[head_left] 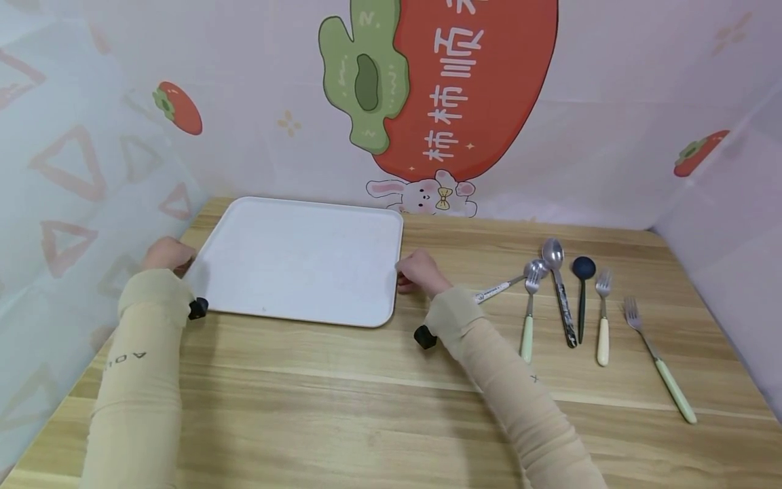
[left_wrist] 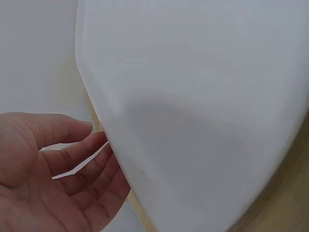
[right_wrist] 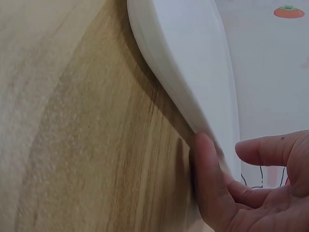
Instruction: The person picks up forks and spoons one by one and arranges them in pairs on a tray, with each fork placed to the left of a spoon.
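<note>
White tray (head_left: 299, 261) lies toward the rear left of the worktop (head_left: 342, 407), its long far side near the printed backdrop (head_left: 269, 88); whether an edge is slightly raised, cannot tell. Left grip (head_left: 168, 254) at one short side: fingertips against the rim, thumb spread off it. Right grip (head_left: 421, 270) at the opposite short side: fingers touch the outer edge, thumb held apart; no pinch seen on either side. Handling estimate: light for its breadth, stiff, smooth and probably a little slippery, not very fragile; best held at the middle of both short sides, fingers beneath the lip, thumbs over. The tray is the one container present; no item shows within its rim, only shadow. Outside it, right side of worktop: three forks (head_left: 603, 339) and three spoons (head_left: 565, 309), loose. One green-handled fork's head overlaps the bowl of the white-handled spoon (head_left: 495, 292).
</note>
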Tool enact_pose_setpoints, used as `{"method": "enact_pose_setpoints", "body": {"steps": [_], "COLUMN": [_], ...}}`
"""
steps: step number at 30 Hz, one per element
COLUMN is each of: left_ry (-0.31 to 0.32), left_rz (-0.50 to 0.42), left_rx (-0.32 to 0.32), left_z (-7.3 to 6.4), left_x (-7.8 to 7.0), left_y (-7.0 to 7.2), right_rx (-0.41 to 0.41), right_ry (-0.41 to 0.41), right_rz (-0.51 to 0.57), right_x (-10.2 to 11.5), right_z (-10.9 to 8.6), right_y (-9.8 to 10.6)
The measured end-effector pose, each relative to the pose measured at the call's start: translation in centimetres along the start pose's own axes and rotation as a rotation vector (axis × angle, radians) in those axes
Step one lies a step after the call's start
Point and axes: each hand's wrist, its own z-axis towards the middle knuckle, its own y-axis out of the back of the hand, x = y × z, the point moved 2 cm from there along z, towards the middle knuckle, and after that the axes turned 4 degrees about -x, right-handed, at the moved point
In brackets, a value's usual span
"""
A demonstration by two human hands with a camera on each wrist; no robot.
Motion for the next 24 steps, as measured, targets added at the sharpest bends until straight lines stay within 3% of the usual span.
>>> {"method": "enact_pose_setpoints", "body": {"steps": [4,13,24], "left_ry": [-0.025,-0.076,-0.1], "left_rz": [0.043,0.047,0.099], "left_rx": [-0.022,-0.024,-0.059], "left_z": [0.0,-0.2,-0.2], "left_x": [0.1,-0.4,-0.7], "left_y": [-0.3,-0.5,-0.9], "right_rx": [-0.005,-0.081,-0.078], "right_ry": [0.018,0.006,0.049], "right_rz": [-0.022,-0.105,-0.174], "right_x": [-0.1,-0.1,0.1], "right_z": [0.2,0.9,1.1], "right_y": [-0.4,-1.1,-1.2]}}
